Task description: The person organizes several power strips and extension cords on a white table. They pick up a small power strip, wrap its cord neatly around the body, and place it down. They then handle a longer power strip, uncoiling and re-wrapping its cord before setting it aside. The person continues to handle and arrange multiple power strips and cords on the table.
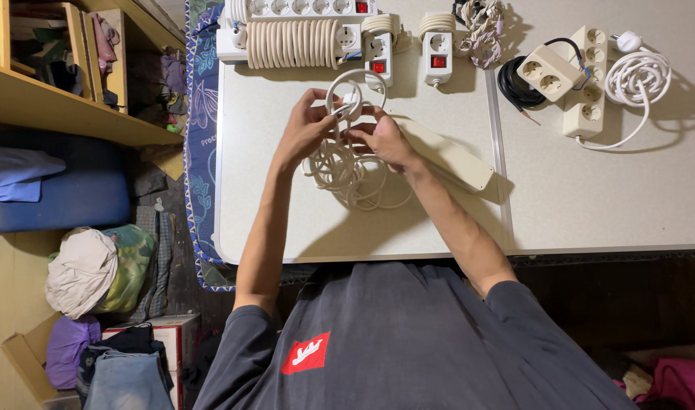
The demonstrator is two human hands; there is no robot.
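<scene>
Both hands, left hand (306,125) and right hand (382,137), pinch the white round power cord (347,163), fingers closed; beside the cream power strip (446,156) it lies half-coiled, loose loops remaining.

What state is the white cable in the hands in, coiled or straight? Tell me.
Coiled, loosely. The white cable lies in overlapping loops on the table, one loop raised between the left hand and right hand.

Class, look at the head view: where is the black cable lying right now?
The black cable is coiled at the table's far right, beside a beige socket block, away from both hands.
</scene>
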